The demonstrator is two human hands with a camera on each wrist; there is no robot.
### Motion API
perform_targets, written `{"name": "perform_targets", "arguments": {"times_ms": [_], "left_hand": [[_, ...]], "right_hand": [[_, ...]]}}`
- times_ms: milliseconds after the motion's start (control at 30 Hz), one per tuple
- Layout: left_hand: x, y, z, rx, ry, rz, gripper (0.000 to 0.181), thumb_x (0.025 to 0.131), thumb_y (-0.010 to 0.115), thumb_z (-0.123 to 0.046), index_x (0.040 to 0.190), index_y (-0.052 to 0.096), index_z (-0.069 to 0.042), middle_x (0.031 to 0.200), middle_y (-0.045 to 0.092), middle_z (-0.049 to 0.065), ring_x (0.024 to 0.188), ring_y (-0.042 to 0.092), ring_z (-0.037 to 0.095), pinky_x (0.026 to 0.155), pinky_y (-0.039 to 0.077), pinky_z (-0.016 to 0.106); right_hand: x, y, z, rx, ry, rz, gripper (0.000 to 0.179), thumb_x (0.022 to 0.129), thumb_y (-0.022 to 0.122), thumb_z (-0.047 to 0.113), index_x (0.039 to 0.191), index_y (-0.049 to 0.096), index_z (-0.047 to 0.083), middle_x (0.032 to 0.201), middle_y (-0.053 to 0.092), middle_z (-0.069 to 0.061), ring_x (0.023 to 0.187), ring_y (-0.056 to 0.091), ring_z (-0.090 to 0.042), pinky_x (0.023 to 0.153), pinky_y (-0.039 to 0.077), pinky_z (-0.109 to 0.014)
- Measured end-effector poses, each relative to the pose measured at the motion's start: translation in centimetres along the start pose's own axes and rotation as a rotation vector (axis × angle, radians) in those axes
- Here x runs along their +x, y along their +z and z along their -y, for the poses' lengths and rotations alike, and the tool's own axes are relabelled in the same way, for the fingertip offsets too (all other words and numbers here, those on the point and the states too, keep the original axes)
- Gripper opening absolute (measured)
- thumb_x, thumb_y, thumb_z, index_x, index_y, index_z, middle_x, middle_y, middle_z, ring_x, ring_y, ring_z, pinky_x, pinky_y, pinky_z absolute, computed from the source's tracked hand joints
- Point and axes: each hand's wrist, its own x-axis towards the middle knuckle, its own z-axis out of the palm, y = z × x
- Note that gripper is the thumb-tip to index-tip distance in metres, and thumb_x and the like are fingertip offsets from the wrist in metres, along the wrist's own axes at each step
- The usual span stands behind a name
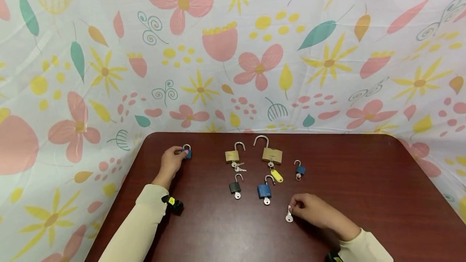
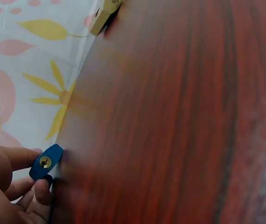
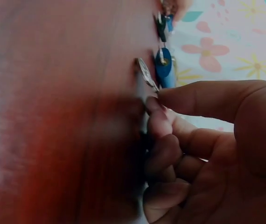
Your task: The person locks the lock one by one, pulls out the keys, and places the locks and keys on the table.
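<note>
At the table's far left, my left hand point(image 1: 172, 161) pinches a small blue padlock point(image 1: 187, 154) between thumb and fingers. Its shackle points away from me. In the left wrist view the keyhole face of that padlock point(image 2: 45, 162) is turned to the camera, with no key in it. Toward the front right, my right hand point(image 1: 312, 210) pinches a small silver key point(image 1: 289, 216) by its blade end, the round head sticking out. The right wrist view shows this key point(image 3: 145, 72) just over the tabletop. Nearest to it is a larger blue padlock point(image 1: 264, 191) with a key in it.
Two brass padlocks point(image 1: 231, 156) point(image 1: 272, 155), a black padlock point(image 1: 234, 188) and a tiny blue padlock point(image 1: 300, 170) lie with raised shackles and keys at their bottoms. A yellow tag point(image 1: 276, 175) hangs by one. Behind the dark wooden table point(image 1: 211, 229) is a flowered cloth point(image 1: 218, 84).
</note>
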Motion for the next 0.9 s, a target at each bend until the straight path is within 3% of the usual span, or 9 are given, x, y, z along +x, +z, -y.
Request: {"name": "perform_targets", "arguments": {"times_ms": [433,900], "left_hand": [[0.4,0.3,-0.3,0.028,-0.023,-0.022,0.034,0.1,0.063,-0.025,0.126,0.066,-0.003,0.11,0.061,0.014,0.088,0.055,0.022,0.068,0.045,0.027],[0.3,0.7,-0.6,-0.01,0.025,-0.074,0.037,0.099,0.065,-0.023,0.129,0.062,-0.002,0.112,0.057,0.018,0.092,0.055,0.026,0.07,0.045,0.029]], "right_hand": [[1.6,-1.4,0.4,0.025,0.017,0.173,0.017,0.095,0.063,0.012,0.079,0.062,0.013,0.066,0.052,0.011,0.057,0.047,-0.001,0.055,0.039,-0.021],[1.2,-0.4,0.2,-0.042,0.032,0.073,0.016,0.091,0.066,0.014,0.076,0.059,0.016,0.063,0.048,0.013,0.054,0.043,0.0,0.052,0.035,-0.02]]}}
